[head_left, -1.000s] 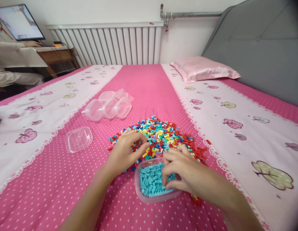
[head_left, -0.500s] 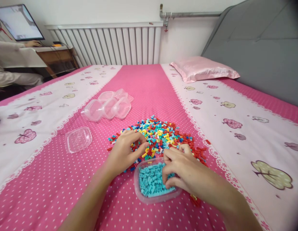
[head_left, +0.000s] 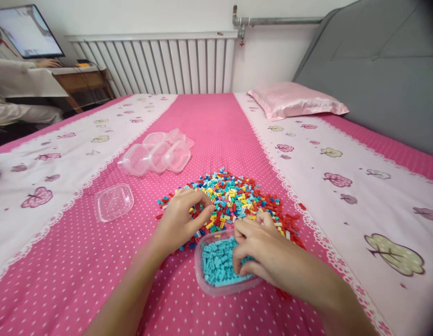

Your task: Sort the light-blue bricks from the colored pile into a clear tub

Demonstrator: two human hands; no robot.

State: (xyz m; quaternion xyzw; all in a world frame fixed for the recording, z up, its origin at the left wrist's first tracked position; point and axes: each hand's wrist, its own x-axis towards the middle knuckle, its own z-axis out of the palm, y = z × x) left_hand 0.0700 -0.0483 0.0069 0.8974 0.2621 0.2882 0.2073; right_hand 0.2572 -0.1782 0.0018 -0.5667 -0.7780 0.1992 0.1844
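A heap of small mixed-colour toy bricks (head_left: 226, 196) lies on the bed. At the heap's left side is my left hand (head_left: 183, 214), its thumb and forefinger curled together; whatever is between the tips is too small to tell. My right hand (head_left: 260, 242) bends over the right part of a clear plastic container (head_left: 202, 284). Light-blue bricks (head_left: 218, 261) fill this container. The right thumb and fingertips are pinched close together just above those bricks, and I cannot make out what they hold.
Several clear plastic containers (head_left: 157, 156) lie together beyond the heap on the left. A clear lid (head_left: 114, 203) lies flat closer in. A pink pillow (head_left: 296, 100) rests against the grey headboard (head_left: 373, 70). At far left, a person (head_left: 18, 84) sits by a monitor (head_left: 27, 32).
My right hand has shifted slightly left over the container of light-blue bricks. My left hand stays almost still at the heap.
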